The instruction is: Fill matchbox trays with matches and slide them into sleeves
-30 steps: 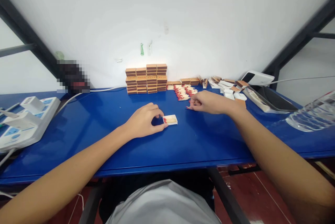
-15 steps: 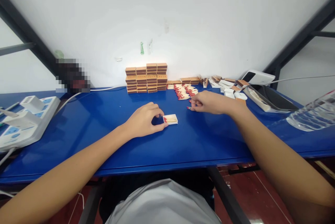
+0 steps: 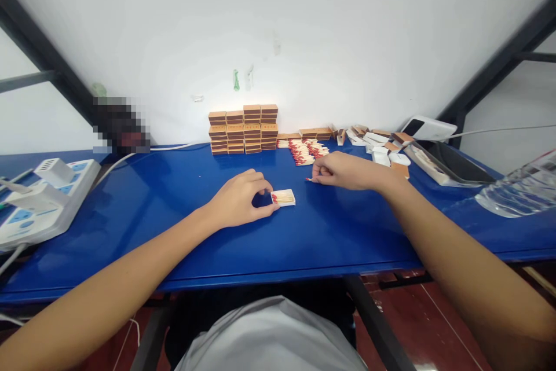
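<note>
My left hand (image 3: 245, 200) grips the left end of a small white matchbox tray (image 3: 292, 203) between thumb and fingers. Several red-headed matches (image 3: 283, 197) lie inside it, heads toward my left hand. To the right, my right hand (image 3: 334, 170) pinches a match (image 3: 308, 179) whose red head points left toward the tray; most of its stick is hidden by the fingers. Just beyond my right hand, a pile of loose matches (image 3: 302, 152) lies spread on the blue table (image 3: 243, 255).
Matchboxes (image 3: 243, 131) are stacked against the wall, with empty box parts (image 3: 377, 142) heaped to the right. A white device (image 3: 430, 127), an open box (image 3: 452, 162) and a plastic bottle (image 3: 521, 188) occupy the right side. At left lies a power strip (image 3: 56, 203) with plugs.
My right hand has shifted slightly left with the match, away from the pile and closer to the tray. My left hand and the tray have hardly moved.
</note>
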{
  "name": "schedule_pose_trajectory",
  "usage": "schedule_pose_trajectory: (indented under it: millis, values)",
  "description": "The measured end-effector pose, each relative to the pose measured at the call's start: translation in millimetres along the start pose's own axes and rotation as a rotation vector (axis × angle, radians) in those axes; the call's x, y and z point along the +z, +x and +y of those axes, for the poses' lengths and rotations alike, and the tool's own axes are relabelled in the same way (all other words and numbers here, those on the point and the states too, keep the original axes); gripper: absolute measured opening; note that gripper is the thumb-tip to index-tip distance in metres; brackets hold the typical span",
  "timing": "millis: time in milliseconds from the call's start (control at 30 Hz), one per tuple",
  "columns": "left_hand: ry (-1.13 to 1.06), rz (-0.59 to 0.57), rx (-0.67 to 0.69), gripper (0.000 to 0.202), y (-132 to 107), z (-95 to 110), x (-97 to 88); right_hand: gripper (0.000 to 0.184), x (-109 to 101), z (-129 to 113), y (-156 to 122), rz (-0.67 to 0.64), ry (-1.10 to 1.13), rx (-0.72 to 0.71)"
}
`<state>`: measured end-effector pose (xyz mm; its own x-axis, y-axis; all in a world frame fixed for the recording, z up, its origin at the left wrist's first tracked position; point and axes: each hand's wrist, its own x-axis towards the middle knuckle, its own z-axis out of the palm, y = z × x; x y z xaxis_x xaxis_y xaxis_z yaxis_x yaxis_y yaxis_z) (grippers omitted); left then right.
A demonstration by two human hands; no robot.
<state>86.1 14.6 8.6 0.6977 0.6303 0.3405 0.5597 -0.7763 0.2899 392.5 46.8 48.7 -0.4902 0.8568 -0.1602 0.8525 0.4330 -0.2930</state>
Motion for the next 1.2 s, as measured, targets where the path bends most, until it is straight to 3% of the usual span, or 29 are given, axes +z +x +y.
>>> schedule_pose_trajectory:
  millis: [233,433,533,667,733,833,1200]
  values:
    - [0.012,0.014,0.007,0.024,1.1,1.1,1.3,0.022,16.8,-45.8,-2.8,0.129,0.096,-0.207]
    - [0.021,0.008,0.011,0.027,1.6,1.5,0.3,0.024,31.4,-64.2,-0.8,0.15,0.043,-0.244]
    - [0.016,0.012,0.012,0.025,1.1,2.0,-0.3,0.028,18.9,-53.0,-4.6,0.204,0.047,-0.203]
    - [0.005,0.009,-0.005,0.028,0.2,1.9,-0.1,0.026,-5.6,-10.7,-8.7,0.34,-0.091,-0.013]
    - [0.005,0.004,-0.004,0.028,-0.1,1.5,0.1,0.023,-13.9,13.7,-8.2,0.316,-0.136,0.086]
    - [0.007,0.0,-0.001,0.028,-0.3,0.9,0.3,0.022,-17.6,37.6,-4.5,0.207,-0.162,0.116]
    - [0.007,-0.007,-0.012,0.028,0.0,0.2,0.2,0.022,-2.1,34.8,5.5,0.066,-0.17,0.151]
